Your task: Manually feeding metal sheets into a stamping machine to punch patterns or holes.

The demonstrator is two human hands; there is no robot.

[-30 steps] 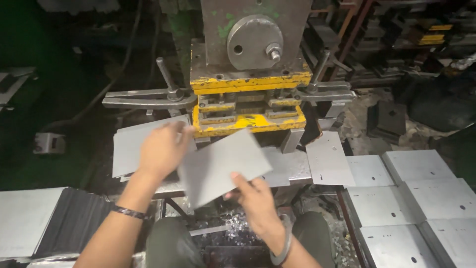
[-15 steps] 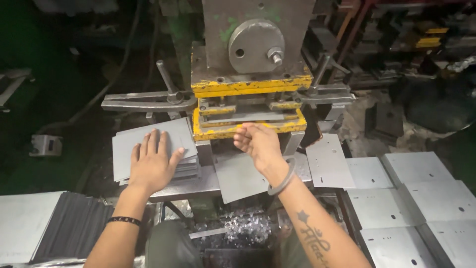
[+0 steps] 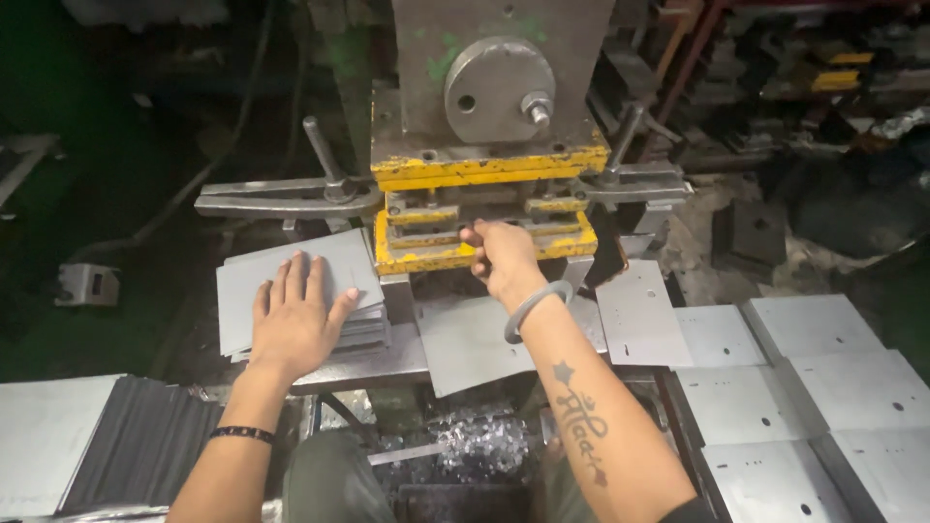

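My left hand (image 3: 295,320) lies flat, fingers spread, on a stack of grey metal sheets (image 3: 242,281) left of the press. My right hand (image 3: 499,257) reaches to the yellow die (image 3: 417,254) of the punch press, fingers closed on the far edge of a grey metal sheet (image 3: 470,344) that lies on the press bed and juts toward me. The sheet's far end is hidden under the die. A metal bangle sits on my right wrist and a dark band on my left.
The grey press head (image 3: 499,87) with a round disc stands above the die. Clamp bars (image 3: 281,199) stick out on both sides. Punched sheets (image 3: 775,387) lie spread at the right, another stack (image 3: 58,465) at lower left, metal scraps (image 3: 475,441) below.
My left hand let go of the sheet and came down flat on the left stack. My right hand pushed the sheet forward into the die.
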